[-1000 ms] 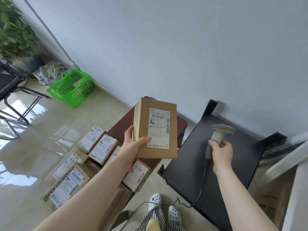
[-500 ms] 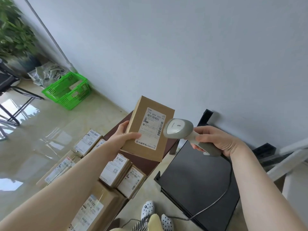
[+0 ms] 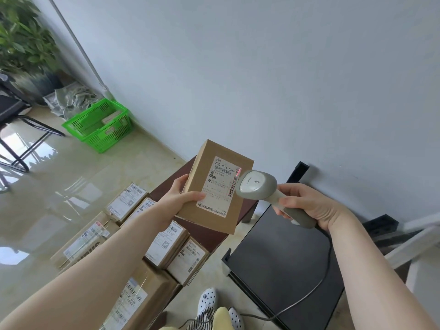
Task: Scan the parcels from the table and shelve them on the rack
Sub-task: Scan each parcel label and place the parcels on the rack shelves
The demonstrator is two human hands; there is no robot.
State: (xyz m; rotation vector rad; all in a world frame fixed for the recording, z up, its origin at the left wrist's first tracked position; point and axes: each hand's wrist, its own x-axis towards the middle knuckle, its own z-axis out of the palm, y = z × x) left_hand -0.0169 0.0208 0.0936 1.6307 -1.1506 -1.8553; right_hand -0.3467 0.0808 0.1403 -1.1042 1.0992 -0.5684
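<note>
- The left hand (image 3: 177,200) is wrapped around the lower left edge of a parcel (image 3: 217,186), thumb pressed on its label, holding it above the worktop (image 3: 209,236).
- The right hand (image 3: 309,206) is clenched on the scanner (image 3: 258,185) handle.
- The scanner, on the black stand a second ago, is now raised just right of the parcel; red light falls on the barcode.
- Scanning is judged underway; shelving is not yet done.
- More parcels (image 3: 176,251) lie below the left hand.

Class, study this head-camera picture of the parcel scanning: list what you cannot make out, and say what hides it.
- Last digit of the number on the held parcel: head view, the scanner head covers the label's corner.
- Small print on that label: too small.
- The scanner's trigger: hidden under the right hand.
- Some labels on the table parcels: covered by the left hand and forearm.
- The rack: cut by the right edge.
</note>
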